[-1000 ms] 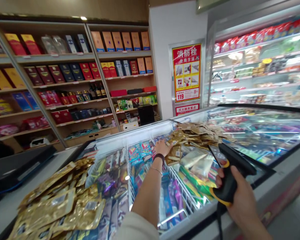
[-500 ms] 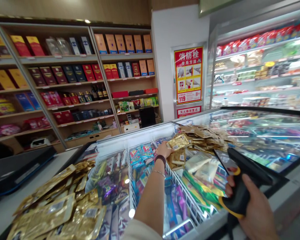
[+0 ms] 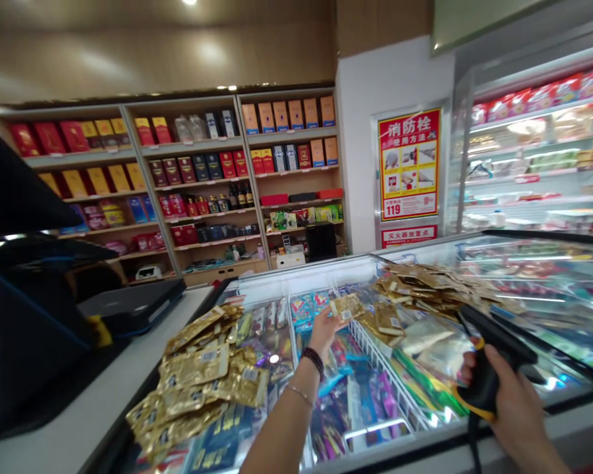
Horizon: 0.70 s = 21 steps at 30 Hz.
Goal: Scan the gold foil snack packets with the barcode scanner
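My left hand (image 3: 325, 324) is closed on the edge of a gold foil packet (image 3: 346, 307), held above the freezer's glass top. In my right hand (image 3: 511, 395) is a black and yellow barcode scanner (image 3: 497, 355), gripped by its handle, with its cable hanging down. A heap of gold packets (image 3: 420, 283) lies on the glass ahead, between the two hands. To the left, a second pile of gold packets (image 3: 202, 375) rests on the near left part of the glass. Two or so loose gold packets (image 3: 386, 319) lie just right of my left hand.
The chest freezer (image 3: 415, 424) holds colourful ice cream packs in white wire baskets (image 3: 375, 345). On the left, a counter (image 3: 128, 382) carries a black checkout machine (image 3: 29, 316). Shelves of boxes (image 3: 202, 171) line the back wall, with a lit fridge (image 3: 538, 158) at the right.
The camera view has swung left and up, bringing more of the counter machine into sight. My left hand, with the packet, has drawn away from the far heap. The scanner stays in my right hand.
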Each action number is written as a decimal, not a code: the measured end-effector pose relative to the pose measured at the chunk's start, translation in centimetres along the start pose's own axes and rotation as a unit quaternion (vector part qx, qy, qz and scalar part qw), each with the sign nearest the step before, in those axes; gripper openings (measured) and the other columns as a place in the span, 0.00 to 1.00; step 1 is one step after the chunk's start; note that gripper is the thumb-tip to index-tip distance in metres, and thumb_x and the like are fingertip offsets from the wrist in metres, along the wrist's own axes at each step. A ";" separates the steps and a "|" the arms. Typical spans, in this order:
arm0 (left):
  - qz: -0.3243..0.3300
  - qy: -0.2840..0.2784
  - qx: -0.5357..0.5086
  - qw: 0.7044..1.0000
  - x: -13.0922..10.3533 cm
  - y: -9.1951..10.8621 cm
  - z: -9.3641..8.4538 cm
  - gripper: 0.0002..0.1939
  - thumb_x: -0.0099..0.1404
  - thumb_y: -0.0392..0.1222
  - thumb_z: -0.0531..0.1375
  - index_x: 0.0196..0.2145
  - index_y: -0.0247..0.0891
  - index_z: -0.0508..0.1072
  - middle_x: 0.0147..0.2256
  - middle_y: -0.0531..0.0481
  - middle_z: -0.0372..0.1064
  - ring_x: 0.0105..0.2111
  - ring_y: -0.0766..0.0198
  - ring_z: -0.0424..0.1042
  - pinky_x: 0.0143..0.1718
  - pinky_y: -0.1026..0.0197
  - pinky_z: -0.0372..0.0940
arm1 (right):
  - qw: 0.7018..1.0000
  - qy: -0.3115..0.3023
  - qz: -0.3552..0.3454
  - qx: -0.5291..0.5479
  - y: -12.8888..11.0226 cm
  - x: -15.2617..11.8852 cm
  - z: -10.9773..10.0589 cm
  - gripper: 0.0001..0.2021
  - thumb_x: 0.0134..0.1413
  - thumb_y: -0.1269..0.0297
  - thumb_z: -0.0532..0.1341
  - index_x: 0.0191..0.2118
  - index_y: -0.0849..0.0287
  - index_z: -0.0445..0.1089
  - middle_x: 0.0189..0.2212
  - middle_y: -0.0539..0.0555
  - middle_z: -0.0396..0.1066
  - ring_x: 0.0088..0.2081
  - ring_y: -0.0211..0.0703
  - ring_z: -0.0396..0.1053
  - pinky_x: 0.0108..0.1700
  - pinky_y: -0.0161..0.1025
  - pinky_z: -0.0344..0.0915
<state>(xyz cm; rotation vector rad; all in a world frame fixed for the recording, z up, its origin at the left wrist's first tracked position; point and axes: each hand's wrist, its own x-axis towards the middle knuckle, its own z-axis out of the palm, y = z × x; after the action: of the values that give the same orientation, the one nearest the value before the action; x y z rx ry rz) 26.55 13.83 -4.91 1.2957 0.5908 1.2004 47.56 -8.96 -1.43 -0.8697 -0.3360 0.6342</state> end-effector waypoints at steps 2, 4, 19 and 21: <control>0.002 0.001 -0.012 1.000 -2.1 0.9 -2.6 0.29 0.49 0.60 0.82 0.43 0.39 0.85 0.43 0.37 0.87 0.50 0.37 0.86 0.64 0.29 0.73 | 1.000 0.010 0.017 -0.009 -0.1 -0.6 0.8 0.29 0.21 0.56 0.83 0.34 0.55 0.75 0.21 0.47 0.70 0.19 0.38 0.64 0.18 0.32 0.66; 0.006 0.025 -0.005 1.000 -3.9 1.8 -5.1 0.31 0.47 0.61 0.82 0.42 0.39 0.86 0.41 0.39 0.87 0.50 0.37 0.86 0.64 0.28 0.73 | 0.999 0.009 0.027 -0.028 0.0 -1.2 1.8 0.29 0.19 0.55 0.82 0.34 0.54 0.75 0.20 0.47 0.70 0.19 0.38 0.64 0.17 0.33 0.65; 0.056 0.077 -0.090 0.991 -7.6 7.4 -9.3 0.36 0.56 0.61 0.80 0.56 0.41 0.83 0.52 0.38 0.86 0.59 0.38 0.83 0.70 0.35 0.68 | 0.904 -0.322 -0.032 -0.280 4.2 -10.6 10.5 0.28 0.54 0.34 0.72 0.25 0.55 0.71 0.14 0.47 0.64 0.16 0.37 0.61 0.21 0.34 0.61; 0.054 0.062 -0.099 0.992 -7.8 8.0 -9.4 0.37 0.53 0.63 0.81 0.55 0.40 0.83 0.51 0.38 0.86 0.57 0.38 0.84 0.71 0.35 0.68 | 0.897 -0.333 -0.040 -0.289 4.5 -11.3 11.0 0.28 0.55 0.33 0.71 0.24 0.54 0.71 0.14 0.47 0.64 0.16 0.38 0.61 0.21 0.35 0.60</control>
<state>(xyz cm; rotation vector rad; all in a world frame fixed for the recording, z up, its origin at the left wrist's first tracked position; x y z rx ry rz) 12.97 9.34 -1.90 1.1032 0.4814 1.4002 31.56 -7.40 1.49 -1.1786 -1.2243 0.7592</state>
